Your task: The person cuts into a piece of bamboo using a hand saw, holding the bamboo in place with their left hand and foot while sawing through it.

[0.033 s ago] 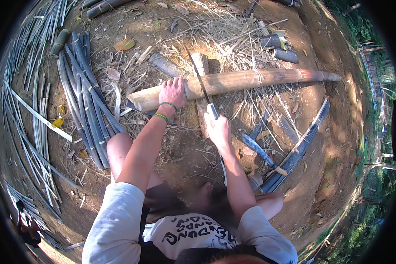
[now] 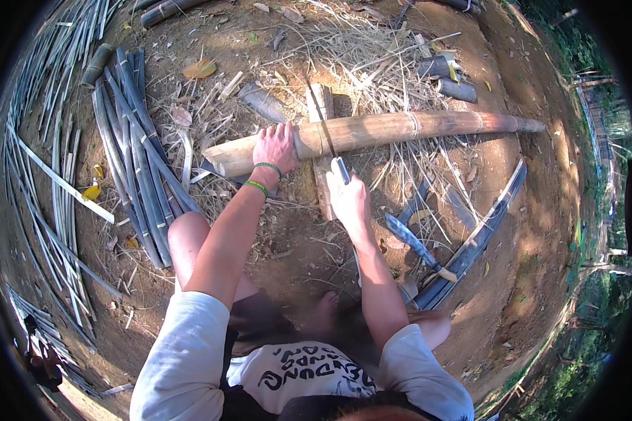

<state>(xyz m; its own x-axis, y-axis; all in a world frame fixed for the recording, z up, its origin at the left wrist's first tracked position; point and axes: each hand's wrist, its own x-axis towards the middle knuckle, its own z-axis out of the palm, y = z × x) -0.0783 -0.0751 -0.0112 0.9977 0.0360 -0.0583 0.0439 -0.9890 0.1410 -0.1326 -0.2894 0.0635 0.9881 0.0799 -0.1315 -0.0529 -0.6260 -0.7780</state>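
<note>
A thick tan bamboo pole (image 2: 372, 130) lies crosswise before me, resting over a short wooden block (image 2: 320, 104). Near its left end, my left hand (image 2: 275, 147) presses down from above, fingers curled over the pole. My right hand (image 2: 350, 198) grips the pale handle of a saw (image 2: 327, 140), just on the near side of the pole. The saw's narrow dark blade crosses the top of the bamboo, right of my left hand, and points away from me. How deep it sits in the bamboo I cannot tell.
A machete (image 2: 414, 241) with a wooden handle lies at right beside split dark bamboo (image 2: 479, 242). Dark bamboo strips (image 2: 142, 158) are bundled at left, with thin pale slats (image 2: 63, 186) farther left. Cut bamboo pieces (image 2: 456, 89) and dry shavings (image 2: 358, 59) lie beyond the pole.
The saw blade has swung a little to the right at its far end, and my right hand has shifted slightly. My left hand and the bamboo pole stay put.
</note>
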